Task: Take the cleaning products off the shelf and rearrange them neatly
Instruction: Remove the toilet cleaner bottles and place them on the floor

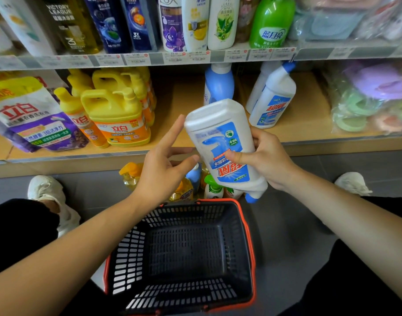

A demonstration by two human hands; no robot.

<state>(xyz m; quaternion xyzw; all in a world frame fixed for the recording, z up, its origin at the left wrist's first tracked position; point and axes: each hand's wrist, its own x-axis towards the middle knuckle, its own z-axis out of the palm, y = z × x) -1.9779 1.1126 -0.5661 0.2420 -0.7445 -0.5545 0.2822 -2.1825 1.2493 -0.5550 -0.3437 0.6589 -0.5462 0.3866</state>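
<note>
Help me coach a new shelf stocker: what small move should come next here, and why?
Probably turn the white bottle upright: the right hand holds it cap-down, while the matching bottles on the shelf stand cap-up. The open left hand is close enough to assist.

"LUX" on purple bottle (172,26); "VICTORY LEAGUE" on dark bottle (67,23); "3X" on navy bottle (138,23); "立白" on yellow jug (120,119) and pouch (33,115); "蓝月亮" on green bottle (272,23); "99.9" on held, inverted white bottle (225,144).

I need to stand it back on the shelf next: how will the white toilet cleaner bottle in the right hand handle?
The white bottle looks like rigid plastic, so probably stiff in the right hand. Its tall, narrow shape suggests it may tip if nudged. The smooth surface could be slippery.
</note>
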